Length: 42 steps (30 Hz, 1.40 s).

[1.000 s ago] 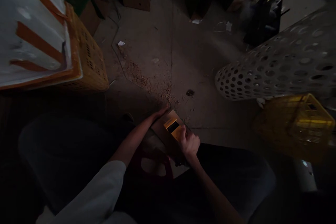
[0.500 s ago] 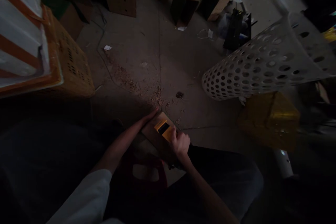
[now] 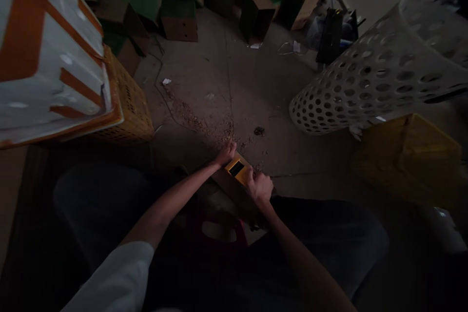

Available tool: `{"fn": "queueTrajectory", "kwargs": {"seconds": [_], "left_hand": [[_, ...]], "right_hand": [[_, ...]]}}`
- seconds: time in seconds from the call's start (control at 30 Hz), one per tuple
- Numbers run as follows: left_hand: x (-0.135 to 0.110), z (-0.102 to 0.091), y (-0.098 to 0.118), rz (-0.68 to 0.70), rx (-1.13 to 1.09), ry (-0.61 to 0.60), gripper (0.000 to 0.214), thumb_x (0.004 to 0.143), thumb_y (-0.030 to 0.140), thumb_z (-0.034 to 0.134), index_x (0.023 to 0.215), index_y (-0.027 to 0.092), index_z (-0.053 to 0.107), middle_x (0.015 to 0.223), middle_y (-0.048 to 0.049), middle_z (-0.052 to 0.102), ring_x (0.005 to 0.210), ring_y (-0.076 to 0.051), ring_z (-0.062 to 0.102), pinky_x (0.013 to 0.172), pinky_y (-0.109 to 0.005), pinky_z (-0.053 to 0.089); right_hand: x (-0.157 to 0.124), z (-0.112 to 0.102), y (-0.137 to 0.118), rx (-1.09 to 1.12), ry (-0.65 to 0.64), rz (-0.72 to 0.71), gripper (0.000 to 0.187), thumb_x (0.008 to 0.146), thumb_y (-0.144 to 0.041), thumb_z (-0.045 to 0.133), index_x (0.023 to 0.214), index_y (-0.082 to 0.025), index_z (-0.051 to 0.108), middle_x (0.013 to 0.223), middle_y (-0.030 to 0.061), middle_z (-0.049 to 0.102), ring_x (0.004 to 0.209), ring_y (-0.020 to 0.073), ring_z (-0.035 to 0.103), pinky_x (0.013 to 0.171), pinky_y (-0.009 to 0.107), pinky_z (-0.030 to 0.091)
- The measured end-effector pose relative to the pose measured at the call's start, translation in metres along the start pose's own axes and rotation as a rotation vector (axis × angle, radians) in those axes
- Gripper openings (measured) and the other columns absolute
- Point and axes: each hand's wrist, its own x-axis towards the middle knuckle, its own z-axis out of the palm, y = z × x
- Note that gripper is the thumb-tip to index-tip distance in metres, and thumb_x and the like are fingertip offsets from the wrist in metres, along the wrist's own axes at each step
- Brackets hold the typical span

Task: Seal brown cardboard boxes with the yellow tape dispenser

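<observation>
Low between my knees is a long brown box-like block [image 3: 234, 192], tilted across the view. On its upper face lies a flat yellow piece with a dark rectangular window [image 3: 239, 171]. My right hand [image 3: 260, 186] is closed on the near right end of that yellow piece, thumb on top. At the far left end of the block, my left hand [image 3: 226, 153] has its fingers bunched closed; what they hold is hidden in the dim light. Small brown bits [image 3: 193, 119] are scattered on the floor just beyond the hands.
At left stands a white foam box with orange tape [image 3: 69, 53] above an orange crate [image 3: 133, 102]. A white perforated basket [image 3: 329, 100] leans at right, near a yellow bin [image 3: 409, 161]. Green and brown cartons [image 3: 179, 19] line the back. A red stool [image 3: 239, 239] shows below.
My left hand has gone from stretched along the block's far edge to closed at its end. My right hand keeps its hold. The whole view has shifted slightly.
</observation>
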Motion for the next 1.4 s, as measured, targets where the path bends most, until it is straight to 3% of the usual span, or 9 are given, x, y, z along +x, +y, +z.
{"fn": "queueTrajectory", "kwargs": {"seconds": [0.13,0.3,0.47,0.63,0.87,1.17,1.3,1.4], "left_hand": [[-0.011,-0.015,0.021,0.008,0.146,0.052,0.06,0.102,0.043,0.028,0.144,0.006,0.05,0.139,-0.0304,0.06,0.13,-0.035,0.06,0.11,-0.052,0.046],[-0.021,-0.022,0.038,-0.047,0.322,0.031,0.061,0.104,0.042,0.016,0.122,0.01,0.064,0.121,-0.0269,0.067,0.106,-0.032,0.069,0.093,-0.049,0.052],[-0.024,-0.023,0.042,-0.052,0.542,0.046,0.065,0.104,0.044,0.009,0.121,0.015,0.065,0.115,-0.0234,0.07,0.097,-0.029,0.071,0.087,-0.043,0.052],[-0.027,-0.03,0.051,-0.074,0.751,0.035,0.053,0.105,0.038,0.016,0.121,0.017,0.063,0.113,-0.0188,0.072,0.093,-0.028,0.072,0.081,-0.037,0.051],[-0.032,-0.034,0.059,-0.105,0.846,0.015,0.044,0.105,0.034,0.022,0.119,0.016,0.06,0.11,-0.017,0.074,0.093,-0.03,0.074,0.08,-0.036,0.049],[-0.032,-0.028,0.056,-0.097,0.802,0.037,0.046,0.105,0.03,0.02,0.125,0.013,0.058,0.119,-0.0206,0.069,0.101,-0.03,0.071,0.087,-0.038,0.049],[-0.034,-0.021,0.057,0.105,0.751,0.031,0.047,0.102,0.02,0.023,0.136,0.013,0.055,0.135,-0.0229,0.061,0.117,-0.032,0.064,0.1,-0.044,0.046],[-0.04,-0.01,0.059,0.236,0.624,0.013,0.045,0.1,0.014,0.029,0.137,0.015,0.054,0.141,-0.0194,0.057,0.128,-0.027,0.057,0.108,-0.04,0.044]], "right_hand": [[-0.001,0.001,-0.002,0.012,0.023,0.001,0.077,0.106,-0.058,0.02,0.101,-0.011,0.081,0.096,0.0257,0.074,0.093,0.0315,0.074,0.083,0.038,0.053],[-0.003,-0.002,-0.01,0.016,0.01,-0.024,0.08,0.105,-0.059,0.018,0.104,-0.009,0.08,0.098,0.0254,0.074,0.093,0.0314,0.074,0.081,0.037,0.054],[0.001,-0.01,-0.011,0.029,-0.075,-0.085,0.081,0.1,-0.071,0.029,0.103,-0.009,0.08,0.097,0.0254,0.075,0.094,0.0319,0.075,0.082,0.035,0.053],[-0.003,-0.014,0.006,0.056,-0.16,-0.163,0.084,0.097,-0.078,0.032,0.105,-0.009,0.08,0.1,0.0256,0.075,0.099,0.0343,0.074,0.083,0.036,0.053],[-0.007,-0.018,0.027,0.065,-0.216,-0.237,0.083,0.098,-0.077,0.032,0.105,-0.009,0.078,0.103,0.0234,0.075,0.099,0.0318,0.074,0.084,0.034,0.052],[-0.014,-0.014,0.062,0.032,-0.215,-0.211,0.083,0.098,-0.078,0.03,0.104,-0.01,0.078,0.1,0.0227,0.076,0.097,0.0318,0.074,0.08,0.033,0.051],[-0.013,-0.006,0.065,0.058,-0.171,-0.168,0.081,0.098,-0.076,0.032,0.102,-0.01,0.079,0.097,0.023,0.076,0.096,0.0316,0.074,0.081,0.033,0.051],[-0.013,-0.003,0.063,0.078,-0.139,-0.155,0.078,0.098,-0.074,0.034,0.1,-0.01,0.08,0.096,0.023,0.076,0.094,0.0317,0.074,0.081,0.033,0.051]]}}
